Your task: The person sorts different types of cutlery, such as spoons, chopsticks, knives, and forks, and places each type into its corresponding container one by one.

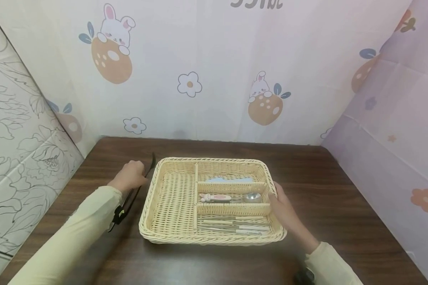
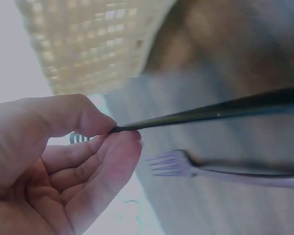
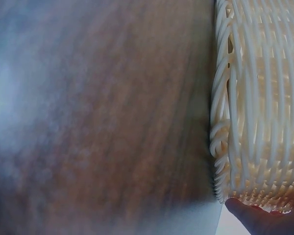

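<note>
A cream wicker basket (image 1: 171, 198) with dividers stands on the dark table. My right hand (image 1: 281, 204) holds its right side; in the right wrist view the thumb and fingertips (image 3: 240, 208) meet the woven wall. Left of the basket, my left hand (image 1: 130, 176) pinches the thin end of a long dark utensil (image 2: 186, 117) between thumb and fingers; its kind does not show clearly. A fork (image 2: 171, 165) lies below it in the left wrist view, and small tines (image 2: 79, 138) show behind the thumb.
In the basket's middle right compartment lies a spoon (image 1: 252, 197) with a rabbit-decorated handle (image 1: 217, 198). A pale blue item (image 1: 228, 180) sits behind it, and several slim utensils with light handles (image 1: 251, 228) lie in front. Printed cloth (image 1: 214, 114) hangs behind the table.
</note>
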Demonstrator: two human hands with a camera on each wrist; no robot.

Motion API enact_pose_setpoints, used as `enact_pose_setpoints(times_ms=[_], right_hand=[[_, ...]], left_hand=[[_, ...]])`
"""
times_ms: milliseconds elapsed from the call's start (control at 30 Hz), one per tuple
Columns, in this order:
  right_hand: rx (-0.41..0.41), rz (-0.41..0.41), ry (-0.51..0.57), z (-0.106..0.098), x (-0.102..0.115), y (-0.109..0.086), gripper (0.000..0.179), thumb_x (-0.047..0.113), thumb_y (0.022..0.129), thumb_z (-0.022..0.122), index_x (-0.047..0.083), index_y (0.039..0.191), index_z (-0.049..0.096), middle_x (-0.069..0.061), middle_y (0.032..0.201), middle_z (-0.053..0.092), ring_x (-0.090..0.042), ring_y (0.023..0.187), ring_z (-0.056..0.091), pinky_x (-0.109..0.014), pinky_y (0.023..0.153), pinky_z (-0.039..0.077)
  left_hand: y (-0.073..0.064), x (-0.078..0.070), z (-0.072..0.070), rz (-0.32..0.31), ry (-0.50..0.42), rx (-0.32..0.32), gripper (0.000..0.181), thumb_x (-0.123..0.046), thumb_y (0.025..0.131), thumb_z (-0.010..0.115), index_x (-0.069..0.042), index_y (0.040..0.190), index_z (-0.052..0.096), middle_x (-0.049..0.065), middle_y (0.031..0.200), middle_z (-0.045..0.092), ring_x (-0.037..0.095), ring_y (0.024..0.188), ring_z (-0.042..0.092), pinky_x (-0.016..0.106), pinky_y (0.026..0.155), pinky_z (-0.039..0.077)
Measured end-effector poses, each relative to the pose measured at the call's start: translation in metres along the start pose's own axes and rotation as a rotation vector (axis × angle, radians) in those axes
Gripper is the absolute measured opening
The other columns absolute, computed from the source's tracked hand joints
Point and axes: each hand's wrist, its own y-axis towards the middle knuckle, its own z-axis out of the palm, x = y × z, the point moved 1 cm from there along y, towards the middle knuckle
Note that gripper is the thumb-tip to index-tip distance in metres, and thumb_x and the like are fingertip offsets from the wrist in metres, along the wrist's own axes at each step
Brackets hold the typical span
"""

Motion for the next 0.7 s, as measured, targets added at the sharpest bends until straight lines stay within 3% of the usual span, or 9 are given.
enact_pose_setpoints(times_ms=[133,400,533,700], right_hand=[[0.006,-0.001,0.003,0.000,0.002,-0.001,0.053,0.018,0.104,0.028,0.004,0.151,0.008,-0.028,0.149,0.023,-0.040,0.131,0.034,-0.052,0.109,0.021],[0.000,0.001,0.002,0.000,0.002,0.001,0.052,0.017,0.104,0.028,0.005,0.151,0.009,-0.028,0.148,0.025,-0.039,0.128,0.037,-0.051,0.108,0.023],[-0.002,0.008,0.002,-0.001,0.002,0.001,0.052,0.018,0.104,0.028,0.006,0.151,0.009,-0.029,0.146,0.028,-0.040,0.124,0.042,-0.051,0.105,0.029],[0.001,0.013,0.012,0.000,0.003,0.000,0.052,0.019,0.104,0.028,0.006,0.151,0.009,-0.029,0.145,0.029,-0.040,0.121,0.046,-0.050,0.102,0.034]], left_hand=[[0.000,-0.015,-0.017,0.006,0.000,-0.005,0.043,0.002,0.078,0.055,-0.016,0.047,0.032,-0.007,0.041,0.028,0.006,0.037,0.023,0.021,0.038,0.024],[-0.002,-0.047,-0.047,0.080,0.023,-0.045,0.045,-0.001,0.079,0.057,-0.016,0.047,0.030,-0.008,0.044,0.022,0.007,0.043,0.015,0.022,0.041,0.018],[-0.002,-0.065,-0.050,0.120,0.027,-0.032,0.045,-0.004,0.080,0.059,-0.016,0.046,0.032,-0.008,0.042,0.024,0.006,0.041,0.017,0.022,0.041,0.019],[-0.002,-0.083,-0.039,0.151,0.009,0.032,0.043,0.001,0.076,0.056,-0.016,0.044,0.034,-0.008,0.039,0.029,0.006,0.038,0.019,0.021,0.041,0.020]])
